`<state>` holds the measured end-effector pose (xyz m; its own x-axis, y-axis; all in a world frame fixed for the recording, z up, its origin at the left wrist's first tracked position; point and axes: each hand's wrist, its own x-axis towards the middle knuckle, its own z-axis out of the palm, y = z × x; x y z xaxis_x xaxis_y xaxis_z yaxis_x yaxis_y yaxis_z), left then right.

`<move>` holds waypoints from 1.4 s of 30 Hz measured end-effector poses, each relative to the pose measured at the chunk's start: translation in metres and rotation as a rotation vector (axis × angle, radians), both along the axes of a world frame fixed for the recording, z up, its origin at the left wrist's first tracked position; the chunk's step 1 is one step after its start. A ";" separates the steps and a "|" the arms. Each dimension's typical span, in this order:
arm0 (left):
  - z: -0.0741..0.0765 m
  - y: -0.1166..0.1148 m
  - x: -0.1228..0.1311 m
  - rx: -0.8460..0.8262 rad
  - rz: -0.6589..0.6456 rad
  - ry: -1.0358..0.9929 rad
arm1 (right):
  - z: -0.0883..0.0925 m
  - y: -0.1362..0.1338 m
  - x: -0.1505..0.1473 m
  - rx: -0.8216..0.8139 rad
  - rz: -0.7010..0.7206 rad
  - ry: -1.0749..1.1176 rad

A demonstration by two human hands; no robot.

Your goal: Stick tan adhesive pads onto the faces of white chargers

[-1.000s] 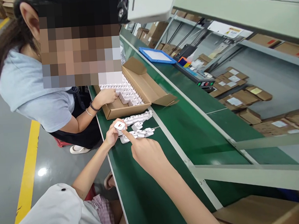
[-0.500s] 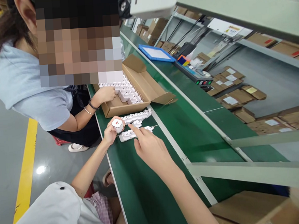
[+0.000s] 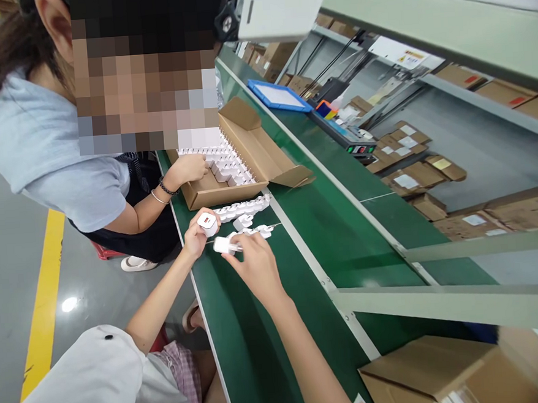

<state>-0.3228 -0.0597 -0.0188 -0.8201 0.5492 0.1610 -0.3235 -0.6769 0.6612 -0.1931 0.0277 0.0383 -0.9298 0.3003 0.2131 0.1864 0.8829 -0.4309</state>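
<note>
My left hand [image 3: 194,232] is closed on a white charger plug [image 3: 206,223] with a red port, held just above the green conveyor belt [image 3: 259,325]. My right hand [image 3: 251,263] pinches a second white plug [image 3: 223,246] at the near end of a row of white plugs [image 3: 252,230] lying on the belt. Another row of plugs [image 3: 242,209] lies just beyond, against an open cardboard box [image 3: 222,195].
A co-worker in a light blue shirt sits opposite, one hand [image 3: 192,168] resting on the white plugs inside the box. Beyond it lie a blue tray [image 3: 279,95] and a control unit [image 3: 345,136]. A closed carton [image 3: 447,373] stands near right; cartons fill the shelves.
My right hand went from pointing a finger at the row of plugs to pinching one plug and lifting it toward me. My left hand kept its plug, turning it slightly.
</note>
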 end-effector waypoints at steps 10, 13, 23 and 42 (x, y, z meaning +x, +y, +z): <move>-0.008 -0.001 0.001 0.008 -0.043 -0.010 | -0.038 -0.027 -0.003 -0.551 -0.196 0.332; -0.012 -0.001 0.000 0.006 -0.046 -0.023 | -0.035 -0.037 -0.010 -0.486 -0.297 0.352; -0.013 -0.003 -0.005 0.002 -0.106 -0.272 | -0.036 -0.071 -0.028 -0.096 -0.344 0.382; -0.007 -0.008 -0.004 0.056 -0.133 -0.393 | -0.036 -0.079 -0.025 0.340 -0.233 0.391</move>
<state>-0.3273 -0.0677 -0.0256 -0.7478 0.6534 -0.1176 -0.6308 -0.6439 0.4330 -0.2178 -0.0517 0.0022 -0.6797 0.3424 0.6486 0.2767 0.9387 -0.2057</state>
